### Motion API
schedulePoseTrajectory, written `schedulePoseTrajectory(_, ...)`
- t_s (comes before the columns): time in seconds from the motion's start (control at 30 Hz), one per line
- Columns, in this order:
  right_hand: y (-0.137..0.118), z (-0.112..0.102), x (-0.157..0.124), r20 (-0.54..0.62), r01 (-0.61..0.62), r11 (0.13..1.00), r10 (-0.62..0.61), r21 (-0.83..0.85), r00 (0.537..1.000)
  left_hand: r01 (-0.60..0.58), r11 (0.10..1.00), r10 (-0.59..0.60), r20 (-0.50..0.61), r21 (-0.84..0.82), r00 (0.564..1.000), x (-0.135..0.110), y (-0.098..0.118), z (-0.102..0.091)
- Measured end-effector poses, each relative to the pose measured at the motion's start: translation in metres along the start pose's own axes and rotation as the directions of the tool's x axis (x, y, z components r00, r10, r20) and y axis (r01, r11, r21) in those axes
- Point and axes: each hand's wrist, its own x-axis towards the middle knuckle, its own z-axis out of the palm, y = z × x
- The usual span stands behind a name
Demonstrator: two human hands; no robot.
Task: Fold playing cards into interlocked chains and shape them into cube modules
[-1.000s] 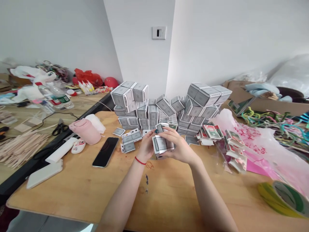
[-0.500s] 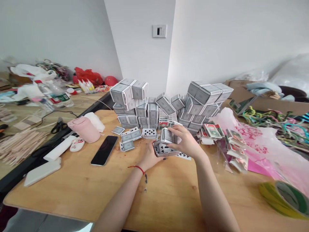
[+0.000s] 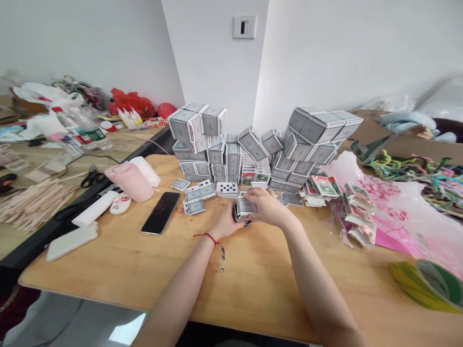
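My left hand [image 3: 224, 222], with a red string bracelet at the wrist, is closed around the left side of a small box made of playing cards [image 3: 247, 207]. From the right, my right hand [image 3: 268, 206] grips the same box over its top and far side, hiding part of it. Grey card backs face up on it. Behind stands a structure of card blocks [image 3: 217, 123], taller at both ends, with two tilted blocks [image 3: 252, 143] in the middle. Several loose playing cards [image 3: 226, 188] lie flat between the box and the structure.
Left of my hands are a black phone [image 3: 161, 213], a pink cup [image 3: 132, 180] and a white power bank [image 3: 73, 241]. To the right lie red-and-white card cartons [image 3: 323, 187], a pink plastic bag [image 3: 383, 193] and a roll of yellow-green tape [image 3: 428, 285].
My right hand has lowered its card block onto the piece in my left hand, covering the spade faces that showed. The view has tilted slightly downward.
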Motion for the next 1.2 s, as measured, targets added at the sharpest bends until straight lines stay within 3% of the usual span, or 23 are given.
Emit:
schedulePoseTrajectory(0.5, -0.011, 0.0, 0.002, -0.013, 0.016, 0.994, -0.018, -0.109, 1.0, -0.003, 0.999, 0.002, 0.033, 0.043, 0.999, -0.001, -0.006, -0.001)
schedulePoseTrajectory(1.2, -0.016, -0.002, 0.005, -0.057, 0.017, 0.993, -0.024, -0.118, 0.998, -0.079, 0.995, 0.077, 0.04, 0.057, 0.996, 0.0, -0.007, 0.001)
